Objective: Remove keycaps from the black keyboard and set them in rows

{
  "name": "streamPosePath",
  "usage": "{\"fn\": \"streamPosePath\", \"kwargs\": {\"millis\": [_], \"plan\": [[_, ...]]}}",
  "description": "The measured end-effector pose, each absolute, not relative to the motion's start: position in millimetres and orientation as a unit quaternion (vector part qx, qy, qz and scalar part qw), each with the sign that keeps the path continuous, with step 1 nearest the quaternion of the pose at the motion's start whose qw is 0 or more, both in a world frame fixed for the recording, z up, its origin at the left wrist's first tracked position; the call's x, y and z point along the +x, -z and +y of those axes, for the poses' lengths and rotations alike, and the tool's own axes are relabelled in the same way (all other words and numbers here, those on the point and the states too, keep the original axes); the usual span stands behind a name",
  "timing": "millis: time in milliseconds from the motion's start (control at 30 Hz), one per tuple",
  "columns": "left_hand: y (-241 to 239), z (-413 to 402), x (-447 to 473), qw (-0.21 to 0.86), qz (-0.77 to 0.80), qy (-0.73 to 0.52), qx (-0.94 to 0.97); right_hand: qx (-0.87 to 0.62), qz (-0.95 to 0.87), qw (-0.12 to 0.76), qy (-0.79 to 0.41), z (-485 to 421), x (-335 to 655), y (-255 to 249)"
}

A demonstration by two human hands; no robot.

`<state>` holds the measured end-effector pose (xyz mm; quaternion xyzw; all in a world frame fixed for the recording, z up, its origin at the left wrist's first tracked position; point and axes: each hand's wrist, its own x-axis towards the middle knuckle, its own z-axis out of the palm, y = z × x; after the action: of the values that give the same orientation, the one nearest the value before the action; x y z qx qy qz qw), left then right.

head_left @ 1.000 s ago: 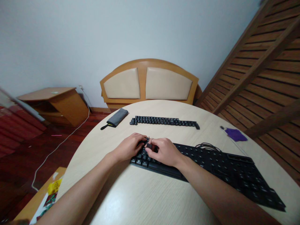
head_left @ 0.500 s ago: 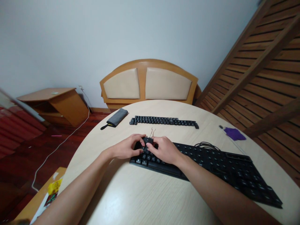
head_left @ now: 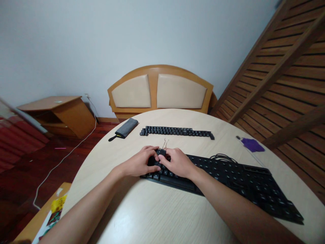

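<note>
A black keyboard (head_left: 236,179) lies across the round pale table (head_left: 157,217), many of its keycaps gone. My left hand (head_left: 138,163) rests curled on the keyboard's left end, fingers bent over the keys. My right hand (head_left: 177,162) is beside it, fingers pinched on a small black binder clip (head_left: 162,151) whose wire handles (head_left: 165,143) stick up between the two hands. A row of removed black keycaps (head_left: 176,131) is laid out farther back on the table.
A grey pouch (head_left: 125,127) lies at the table's back left, a purple cloth (head_left: 252,144) at the right. The keyboard cable (head_left: 223,157) is coiled behind the keyboard. Beyond the table stand a wooden headboard (head_left: 159,89), a low wooden cabinet (head_left: 58,113) and slatted wooden panels (head_left: 286,67).
The clip's wire handles have risen into sight between my hands. Both hands stay at the keyboard's left end, shifting slightly.
</note>
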<state>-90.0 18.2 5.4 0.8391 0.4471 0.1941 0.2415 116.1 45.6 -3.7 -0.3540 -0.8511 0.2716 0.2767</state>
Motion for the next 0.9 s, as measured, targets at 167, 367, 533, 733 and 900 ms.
{"fn": "streamPosePath", "kwargs": {"millis": [167,367,533,733,900], "plan": [[-9.2,15.3,-87.8,0.247,0.454,-0.196,0.834,-0.357,-0.825,0.291,-0.328,47.2,115.8,4.4],[-5.5,16.9,-86.0,0.239,0.447,-0.204,0.838,-0.374,-0.804,0.316,-0.337,46.9,115.2,6.7],[5.6,22.1,-81.2,0.217,0.446,-0.266,0.827,-0.399,-0.786,0.349,-0.32,50.9,115.4,9.5],[20.4,29.0,-74.8,0.206,0.458,-0.349,0.791,-0.437,-0.764,0.373,-0.293,56.0,116.3,10.7],[23.9,29.1,-73.1,0.192,0.476,-0.355,0.782,-0.443,-0.758,0.366,-0.309,56.5,116.4,12.5]]}}
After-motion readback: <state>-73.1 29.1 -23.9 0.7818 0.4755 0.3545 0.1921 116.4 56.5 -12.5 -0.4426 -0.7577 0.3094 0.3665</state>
